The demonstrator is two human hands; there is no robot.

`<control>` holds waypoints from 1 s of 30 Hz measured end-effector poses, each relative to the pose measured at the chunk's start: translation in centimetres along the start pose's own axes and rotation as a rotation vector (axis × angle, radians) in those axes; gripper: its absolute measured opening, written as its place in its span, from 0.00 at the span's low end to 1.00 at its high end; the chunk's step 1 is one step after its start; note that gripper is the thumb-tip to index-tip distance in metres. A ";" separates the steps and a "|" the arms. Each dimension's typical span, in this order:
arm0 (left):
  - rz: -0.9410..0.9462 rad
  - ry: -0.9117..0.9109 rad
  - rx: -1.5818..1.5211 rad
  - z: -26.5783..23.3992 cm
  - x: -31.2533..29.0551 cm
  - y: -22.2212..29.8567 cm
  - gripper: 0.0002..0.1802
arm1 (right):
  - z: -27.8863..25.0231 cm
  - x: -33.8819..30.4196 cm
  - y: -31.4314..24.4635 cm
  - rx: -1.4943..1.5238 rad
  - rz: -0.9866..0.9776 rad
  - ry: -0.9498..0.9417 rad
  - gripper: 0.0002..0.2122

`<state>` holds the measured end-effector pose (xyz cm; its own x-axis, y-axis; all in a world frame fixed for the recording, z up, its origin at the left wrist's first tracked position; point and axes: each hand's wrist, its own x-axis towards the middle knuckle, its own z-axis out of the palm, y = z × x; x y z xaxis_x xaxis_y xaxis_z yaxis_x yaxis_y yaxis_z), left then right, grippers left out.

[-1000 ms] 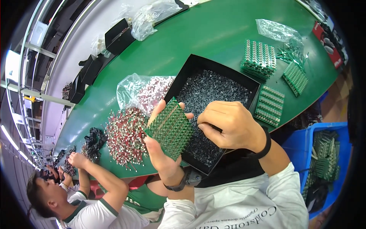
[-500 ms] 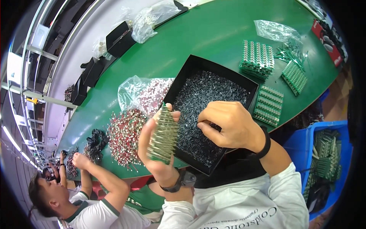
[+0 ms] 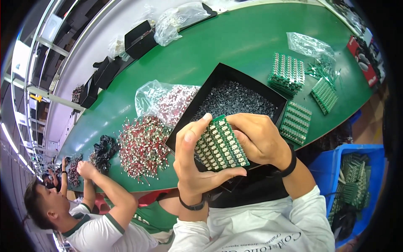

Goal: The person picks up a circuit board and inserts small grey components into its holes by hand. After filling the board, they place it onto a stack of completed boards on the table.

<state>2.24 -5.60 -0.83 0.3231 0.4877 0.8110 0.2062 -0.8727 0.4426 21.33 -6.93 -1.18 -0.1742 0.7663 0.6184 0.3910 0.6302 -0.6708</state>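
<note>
A green circuit board panel (image 3: 221, 146) with rows of small white-and-metal components faces up in my left hand (image 3: 187, 161). The left thumb lies along the panel's near edge, and its fingers reach round the left and far edges. My right hand (image 3: 261, 139) is closed against the panel's right side. Its fingertips are partly hidden there, so I cannot tell whether a small part is between them. Just beyond both hands sits a black open box (image 3: 226, 72), holding a heap of small dark pieces (image 3: 239, 98).
Left of the box are a pile of red-and-white small parts (image 3: 140, 147) and a clear bag (image 3: 147, 98). Stacked panels (image 3: 287, 73) stand right. A blue crate (image 3: 342, 168) is at lower right. A co-worker (image 3: 94, 220) sits at left.
The panel has turned from nearly edge-on to face up and moved right with my left hand. My right hand has gone from above the dark pieces to the panel's right side.
</note>
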 end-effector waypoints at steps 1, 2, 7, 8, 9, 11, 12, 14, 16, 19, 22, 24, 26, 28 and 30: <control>-0.003 0.031 -0.048 0.2 -0.2 -0.3 0.67 | -0.2 -0.1 -0.1 0.003 0.029 -0.047 0.13; -0.005 0.062 -0.096 0.2 -0.3 -0.4 0.69 | -0.1 -0.1 0.0 0.003 0.019 -0.056 0.13; 0.006 -0.094 0.122 -1.9 -0.3 0.7 0.81 | -0.1 -0.1 -0.2 0.030 0.005 -0.009 0.12; 0.001 -0.089 0.130 -2.1 -0.6 1.1 0.81 | -0.3 -0.1 -0.4 0.022 0.007 -0.055 0.14; -0.061 0.020 -0.084 -2.5 -0.9 1.5 0.78 | -0.1 0.0 -0.6 0.013 0.005 -0.047 0.14; -0.232 0.227 -0.477 -2.8 -1.6 1.8 0.62 | -0.2 -0.3 -0.7 0.016 0.019 -0.031 0.13; -0.307 0.302 -0.694 -3.0 -1.5 1.7 0.54 | -0.2 -0.3 -0.6 0.006 0.023 -0.023 0.12; -0.381 0.384 -1.092 -3.4 -1.0 1.5 0.43 | 0.2 -0.3 -0.3 -0.006 0.011 -0.021 0.11; -0.407 0.369 -1.245 -4.2 -1.5 1.1 0.44 | 0.3 -0.4 -0.5 -0.033 0.006 -0.022 0.10; -0.446 0.335 -1.400 -4.3 -2.3 0.7 0.45 | 0.4 -0.2 -0.9 -0.048 0.063 -0.050 0.07; -0.475 0.328 -1.420 -4.3 -2.9 0.9 0.45 | 0.6 -0.1 -1.2 -0.106 0.098 -0.074 0.05; -0.484 0.319 -1.359 -4.6 -3.4 0.9 0.45 | 0.9 -0.1 -1.4 -0.128 0.089 -0.073 0.04; -0.490 0.326 -1.331 -4.6 -3.4 1.4 0.46 | 0.9 -0.3 -1.3 -0.161 0.072 -0.064 0.04; -0.495 0.323 -1.319 -3.9 -3.3 2.1 0.48 | 0.5 -0.7 -0.7 -0.169 0.014 -0.019 0.03; -0.514 0.354 -0.675 -2.9 -3.1 4.2 0.54 | -0.1 -1.3 -1.3 -0.177 -0.082 0.074 0.05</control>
<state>-0.61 -10.86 -0.35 0.0166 0.8809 0.4730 -0.3729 -0.4335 0.8204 21.17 -8.73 -1.03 -0.1472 0.6981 0.7007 0.5322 0.6531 -0.5388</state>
